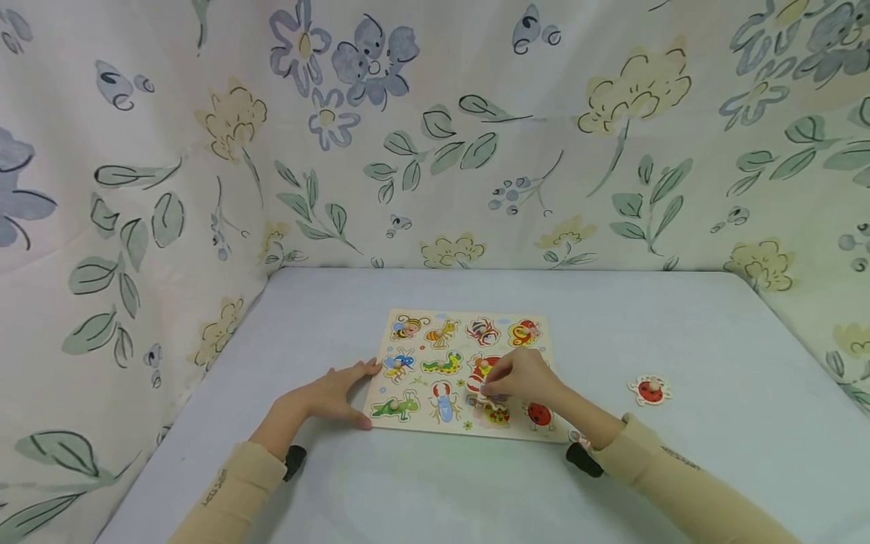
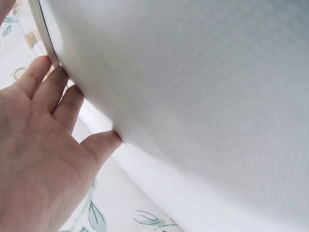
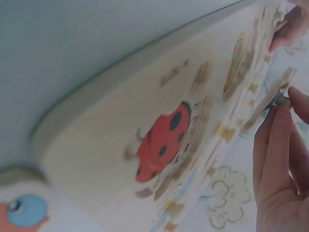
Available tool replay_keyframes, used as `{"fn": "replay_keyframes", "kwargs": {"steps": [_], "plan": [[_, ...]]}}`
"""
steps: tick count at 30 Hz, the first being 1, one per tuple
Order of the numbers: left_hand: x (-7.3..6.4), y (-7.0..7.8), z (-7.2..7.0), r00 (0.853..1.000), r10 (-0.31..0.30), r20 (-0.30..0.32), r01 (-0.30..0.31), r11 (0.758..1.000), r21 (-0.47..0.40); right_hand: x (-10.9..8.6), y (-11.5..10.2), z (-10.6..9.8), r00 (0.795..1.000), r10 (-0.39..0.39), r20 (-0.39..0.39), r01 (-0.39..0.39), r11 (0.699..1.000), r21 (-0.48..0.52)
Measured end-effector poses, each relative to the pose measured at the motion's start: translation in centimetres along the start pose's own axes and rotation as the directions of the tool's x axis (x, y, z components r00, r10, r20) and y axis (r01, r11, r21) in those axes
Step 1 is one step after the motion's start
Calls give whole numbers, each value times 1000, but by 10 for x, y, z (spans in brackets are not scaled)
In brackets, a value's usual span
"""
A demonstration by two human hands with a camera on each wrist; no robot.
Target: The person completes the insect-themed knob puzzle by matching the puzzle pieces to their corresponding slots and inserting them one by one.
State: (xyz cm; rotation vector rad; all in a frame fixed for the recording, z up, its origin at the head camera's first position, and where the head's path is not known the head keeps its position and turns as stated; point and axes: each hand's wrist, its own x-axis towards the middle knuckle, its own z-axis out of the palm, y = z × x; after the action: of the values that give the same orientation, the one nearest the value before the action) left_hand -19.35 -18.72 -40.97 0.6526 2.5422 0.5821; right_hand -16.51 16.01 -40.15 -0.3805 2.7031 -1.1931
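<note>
A wooden insect puzzle board lies on the table, with several knobbed pieces in it. My left hand is at its left side, fingers spread, fingertips against the edge. Over the lower right part of the board, my right hand pinches a puzzle piece by its knob. That piece is tilted and raised off the board in the right wrist view; its picture is mostly hidden. Below it a red-and-green spotted picture shows on the board, and a red ladybug picture is at the lower right corner.
A loose ladybug piece with a knob lies on the table right of the board. Another piece is by the board's lower right corner, partly behind the right wrist. A floral cloth hangs behind the table.
</note>
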Motion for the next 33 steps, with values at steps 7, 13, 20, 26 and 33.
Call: {"fn": "replay_keyframes", "kwargs": {"steps": [7, 13, 20, 26, 33], "plan": [[0, 0, 0, 1000, 6, -1, -6, 1000, -4, 5, -8, 10, 1000, -1, 11, 0, 999, 45], [0, 0, 0, 1000, 8, -1, -8, 1000, -4, 7, -17, 21, 1000, 24, -10, -24, 998, 54], [-2, 4, -1, 1000, 5, 4, -5, 1000, -7, 10, -27, 38, 997, 59, -58, -58, 998, 27], [-3, 6, -2, 1000, 8, 2, -8, 1000, -5, 14, -33, 47, 992, 89, -85, -90, 996, -9], [-2, 4, -1, 1000, 10, 1, -10, 1000, -3, 17, -37, 55, 991, 105, -89, -104, 995, 13]]}}
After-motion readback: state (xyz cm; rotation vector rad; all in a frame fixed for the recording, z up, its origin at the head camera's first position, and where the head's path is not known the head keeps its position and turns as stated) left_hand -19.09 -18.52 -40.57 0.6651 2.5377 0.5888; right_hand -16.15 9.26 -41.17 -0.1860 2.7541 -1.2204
